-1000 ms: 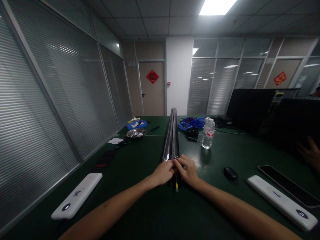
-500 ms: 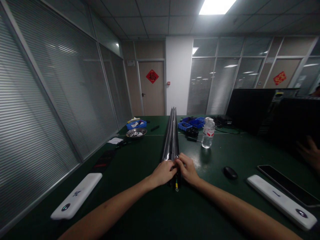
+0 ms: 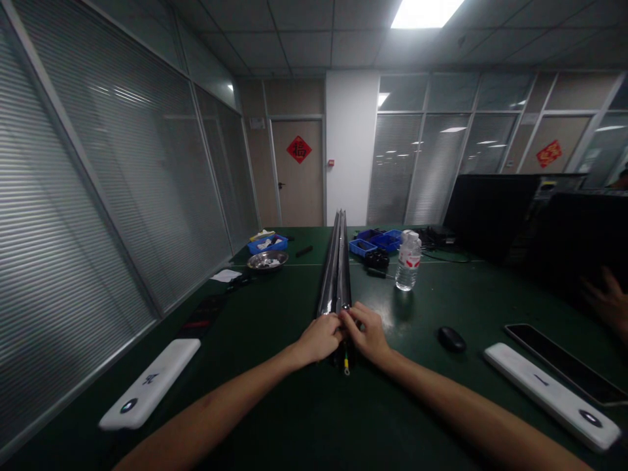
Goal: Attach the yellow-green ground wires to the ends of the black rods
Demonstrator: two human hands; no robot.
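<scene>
A long dark metal rail (image 3: 330,281), glossy along its sides, lies on the green table and points away from me. Both hands meet at its near end. My left hand (image 3: 321,337) is closed at the left side of that end, its fingertips pressed together. From the right, my right hand (image 3: 366,332) has its thumb and fingers pinched at the same spot. What lies between the fingers is hidden. Just below the hands hangs a yellow-green wire (image 3: 346,362) with a ring terminal on its tip.
Right of the rail stand a water bottle (image 3: 408,261), a screwdriver (image 3: 377,273), blue trays (image 3: 363,247) and a black mouse (image 3: 451,339). White devices (image 3: 152,386) lie at both sides. A metal bowl (image 3: 267,261) sits far left. Another person's hand (image 3: 608,297) shows at right.
My right hand has shifted very slightly, its thumb moving a little left toward my left fingers. The rail and the things around it have stayed in place.
</scene>
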